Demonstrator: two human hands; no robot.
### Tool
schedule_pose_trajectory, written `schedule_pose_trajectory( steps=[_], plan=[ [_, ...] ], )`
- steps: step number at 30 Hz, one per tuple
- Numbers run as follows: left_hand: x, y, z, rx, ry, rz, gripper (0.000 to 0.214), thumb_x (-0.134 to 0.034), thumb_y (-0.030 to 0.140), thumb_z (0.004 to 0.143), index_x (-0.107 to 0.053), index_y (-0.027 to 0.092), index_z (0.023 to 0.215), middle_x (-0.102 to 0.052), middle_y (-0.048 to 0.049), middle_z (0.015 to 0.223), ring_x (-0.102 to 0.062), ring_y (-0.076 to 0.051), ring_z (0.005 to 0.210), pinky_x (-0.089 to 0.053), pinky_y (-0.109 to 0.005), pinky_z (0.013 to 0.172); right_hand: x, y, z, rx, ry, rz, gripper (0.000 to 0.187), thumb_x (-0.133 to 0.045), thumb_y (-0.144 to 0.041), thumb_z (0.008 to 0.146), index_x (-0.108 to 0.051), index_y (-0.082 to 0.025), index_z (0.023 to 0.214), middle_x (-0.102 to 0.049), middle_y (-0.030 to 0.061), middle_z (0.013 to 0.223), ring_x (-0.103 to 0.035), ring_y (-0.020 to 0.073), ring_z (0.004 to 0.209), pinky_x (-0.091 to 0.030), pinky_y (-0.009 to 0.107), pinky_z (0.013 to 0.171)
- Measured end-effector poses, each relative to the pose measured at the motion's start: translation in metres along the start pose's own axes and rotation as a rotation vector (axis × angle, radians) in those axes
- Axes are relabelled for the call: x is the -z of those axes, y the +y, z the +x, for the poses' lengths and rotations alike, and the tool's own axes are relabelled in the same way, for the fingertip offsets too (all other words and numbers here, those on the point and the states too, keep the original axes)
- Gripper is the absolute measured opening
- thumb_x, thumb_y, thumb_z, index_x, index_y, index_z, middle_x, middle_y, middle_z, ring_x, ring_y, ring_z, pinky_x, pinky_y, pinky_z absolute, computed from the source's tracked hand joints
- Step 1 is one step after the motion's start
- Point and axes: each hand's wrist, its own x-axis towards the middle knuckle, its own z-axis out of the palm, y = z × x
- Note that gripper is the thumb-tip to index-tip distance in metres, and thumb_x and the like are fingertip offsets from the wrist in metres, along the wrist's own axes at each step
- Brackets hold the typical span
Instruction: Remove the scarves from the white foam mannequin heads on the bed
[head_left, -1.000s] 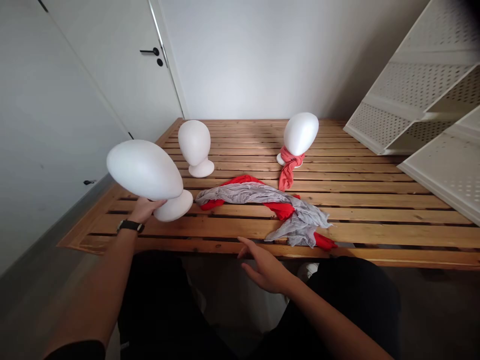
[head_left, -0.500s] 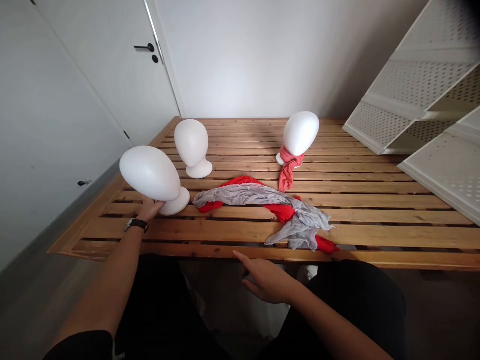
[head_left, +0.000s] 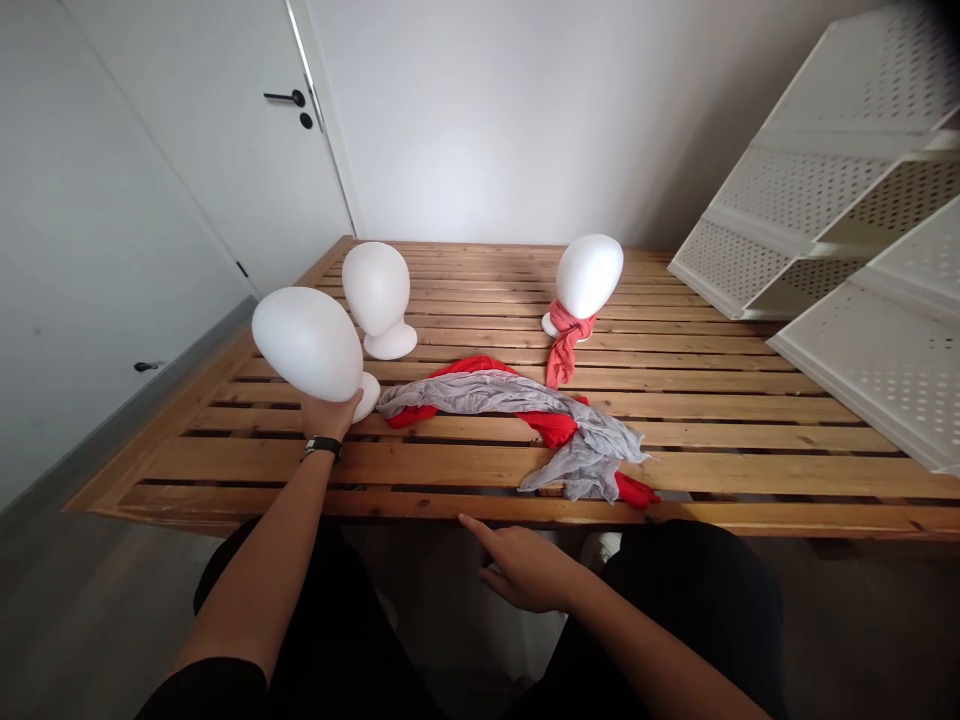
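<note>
At the left of the slatted wooden surface stands a white foam mannequin head, tilted in view. My left hand is closed round its neck, with the fingers partly hidden behind it. My right hand hovers at the near edge, index finger stretched out and the others loosely curled, with nothing in it. A grey scarf lies across the slats in a loose arc. Red cloth shows beneath it and at both its ends.
Another bare foam head stands behind the held one. A third foam head, far right of centre, has a coral scarf tied round its neck. White perforated shelving leans in at the right; a door is at the left.
My left hand has shifted right and wraps further round the foam head's neck. The camera view has moved slightly. My right hand keeps nearly the same pose.
</note>
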Motion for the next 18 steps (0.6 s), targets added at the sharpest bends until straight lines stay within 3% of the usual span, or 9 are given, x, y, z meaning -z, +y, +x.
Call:
schedule_pose_trajectory(
  steps=[3,7,10,15,18],
  plan=[
    [-0.002,-0.006,0.007,-0.110,-0.137,-0.100,0.080,-0.087,0.048,0.070,-0.063,0.011,0.137,-0.063,-0.0182,0.152,-0.055,-0.037,0.145,-0.045,-0.051,0.125,0.001,0.001,0.000,0.000,0.005,-0.019,0.080,-0.060,-0.032,0.100,-0.027,-0.019,0.172,-0.077,0.0138,0.115,-0.073,0.0298,0.103,-0.050,0.037,0.087],
    [-0.006,-0.008,0.021,-0.183,-0.239,-0.159,0.076,-0.088,0.041,0.068,-0.065,0.012,0.134,-0.067,-0.0170,0.146,-0.058,-0.034,0.144,-0.045,-0.049,0.126,0.002,0.001,0.001,0.009,0.004,-0.048,0.068,-0.061,-0.031,0.101,-0.042,-0.020,0.165,-0.077,0.0137,0.119,-0.074,0.0292,0.108,-0.051,0.037,0.090],
    [-0.013,-0.005,0.029,-0.209,-0.272,-0.179,0.077,-0.088,0.039,0.067,-0.065,0.013,0.136,-0.071,-0.0152,0.141,-0.058,-0.033,0.144,-0.044,-0.047,0.127,0.003,0.000,0.001,0.022,-0.016,-0.055,0.060,-0.062,-0.030,0.100,-0.052,-0.020,0.159,-0.078,0.0135,0.120,-0.074,0.0294,0.109,-0.053,0.037,0.091],
    [-0.025,-0.004,0.033,-0.132,-0.297,-0.198,0.076,-0.086,0.037,0.070,-0.064,0.012,0.137,-0.075,-0.0159,0.133,-0.058,-0.035,0.143,-0.042,-0.051,0.128,0.002,-0.005,0.004,0.039,-0.026,-0.049,0.058,-0.062,-0.028,0.098,-0.057,-0.020,0.155,-0.079,0.0133,0.122,-0.076,0.0296,0.111,-0.056,0.038,0.093],
    [-0.030,-0.006,0.038,-0.150,-0.290,-0.213,0.079,-0.087,0.040,0.070,-0.063,0.010,0.138,-0.075,-0.0163,0.130,-0.058,-0.036,0.142,-0.039,-0.052,0.129,0.011,-0.004,0.002,0.078,0.005,0.063,0.047,-0.062,-0.031,0.098,-0.068,-0.027,0.145,-0.080,0.0093,0.122,-0.077,0.0298,0.110,-0.058,0.041,0.095]
  ],
)
